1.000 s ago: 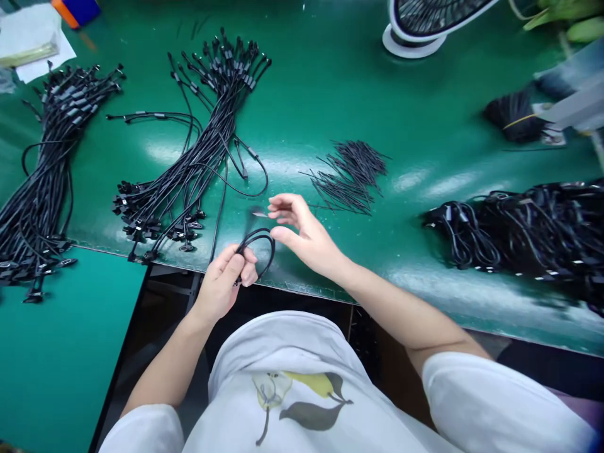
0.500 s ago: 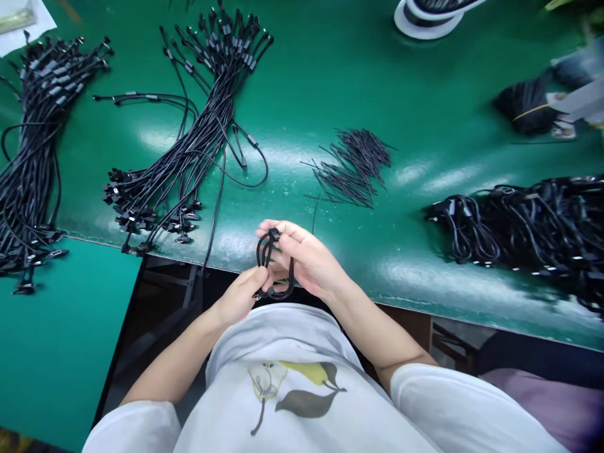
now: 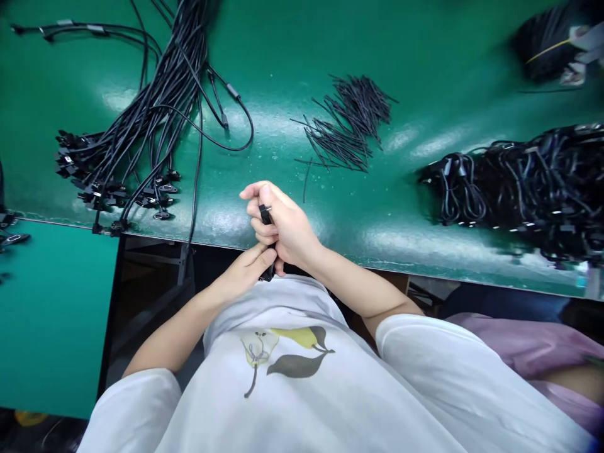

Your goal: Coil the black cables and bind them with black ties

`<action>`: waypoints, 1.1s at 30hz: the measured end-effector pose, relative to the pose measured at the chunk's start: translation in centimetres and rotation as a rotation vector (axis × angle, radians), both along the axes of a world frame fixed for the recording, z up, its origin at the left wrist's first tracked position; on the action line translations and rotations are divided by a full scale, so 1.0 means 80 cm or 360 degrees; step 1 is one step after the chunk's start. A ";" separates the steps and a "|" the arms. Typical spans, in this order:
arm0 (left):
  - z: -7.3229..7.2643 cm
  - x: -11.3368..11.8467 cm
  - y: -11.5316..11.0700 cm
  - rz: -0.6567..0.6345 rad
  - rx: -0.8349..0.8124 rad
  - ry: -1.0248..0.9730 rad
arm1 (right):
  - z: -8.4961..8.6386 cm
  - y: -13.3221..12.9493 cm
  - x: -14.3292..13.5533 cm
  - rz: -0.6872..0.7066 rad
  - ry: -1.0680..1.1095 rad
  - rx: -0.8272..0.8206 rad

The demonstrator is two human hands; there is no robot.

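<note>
Black cable (image 3: 265, 215) inside right hand (image 3: 286, 225), left hand (image 3: 246, 269) gripping below.

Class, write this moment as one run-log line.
left hand: holding cable | right hand: gripping same cable | strips: piled on table | cable bundle: left of strips

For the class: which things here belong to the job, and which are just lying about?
Seemingly the job:
Black plug-ended cable, mostly hidden in left hand and right hand
Long black cables, left
Loose thin black strips, middle
Coiled black cables, right

Seemingly lying about:
Dark bundle with yellow band, upper right
</note>
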State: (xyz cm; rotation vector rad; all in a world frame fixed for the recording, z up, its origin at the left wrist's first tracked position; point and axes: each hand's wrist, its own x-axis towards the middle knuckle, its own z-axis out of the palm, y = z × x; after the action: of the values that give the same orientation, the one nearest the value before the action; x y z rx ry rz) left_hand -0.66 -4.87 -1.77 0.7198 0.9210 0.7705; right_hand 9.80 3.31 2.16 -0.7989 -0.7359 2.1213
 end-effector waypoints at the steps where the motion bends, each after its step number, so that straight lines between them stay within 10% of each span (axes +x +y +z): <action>1: 0.000 -0.001 0.001 -0.0035 -0.0047 -0.0014 | -0.001 0.000 0.001 0.0018 -0.0004 -0.0010; 9: 0.010 0.007 0.006 0.0073 -0.0435 -0.0347 | -0.004 0.011 0.012 0.0275 -0.0014 -0.0120; 19: 0.018 0.015 0.008 -0.0382 -0.0715 -0.1062 | -0.001 0.031 0.024 0.0694 0.0379 -0.0156; 26: 0.035 0.037 0.017 0.0127 -0.0807 -0.0875 | -0.004 0.044 0.034 0.0466 0.0238 -0.0098; 33: 0.007 0.027 0.012 0.0056 0.0042 0.0055 | 0.005 0.022 0.022 0.0148 -0.0006 0.0044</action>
State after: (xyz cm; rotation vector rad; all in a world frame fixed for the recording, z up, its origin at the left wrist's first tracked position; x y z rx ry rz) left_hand 1.47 -3.88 -1.22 0.7437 0.9584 0.8050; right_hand 11.58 5.11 2.53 -0.7676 -0.8168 2.1879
